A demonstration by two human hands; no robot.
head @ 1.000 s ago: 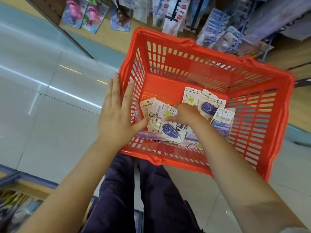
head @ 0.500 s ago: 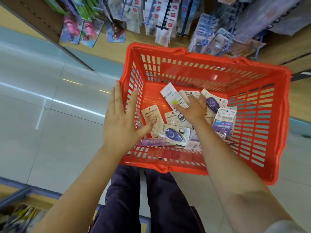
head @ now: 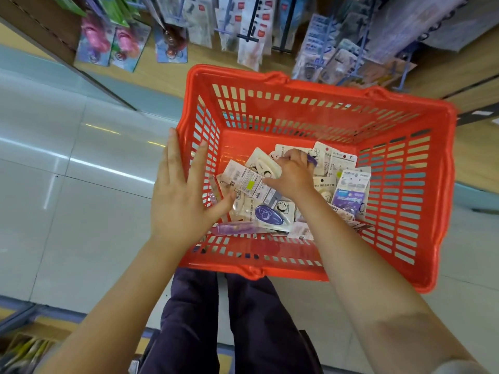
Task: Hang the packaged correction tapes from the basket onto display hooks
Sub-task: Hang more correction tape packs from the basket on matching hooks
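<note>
An orange plastic basket [head: 324, 86] sits in front of my legs, holding several carded correction tape packets [head: 348, 190]. One with a dark blue oval tape [head: 270, 215] lies near the front wall. My right hand [head: 293, 175] is inside the basket, its fingers curled over packets at the middle, pinching one with a purple tape [head: 312, 158]. My left hand [head: 181, 195] lies flat against the basket's left wall, fingers straight, thumb reaching inside toward the packets. Display hooks with hanging packets [head: 324, 54] are beyond the basket's far rim.
More hanging goods, pink toys [head: 108, 41] and white cards [head: 243, 25], line the wooden display at the top. Pale tiled floor [head: 67, 184] spreads to the left. A low shelf with yellow items [head: 21, 349] is at bottom left. My dark trousers [head: 210, 319] are below the basket.
My right hand has moved from the front pile toward the middle of the basket and shifted packets about. The basket and my left hand have kept their relation; the view dropped slightly.
</note>
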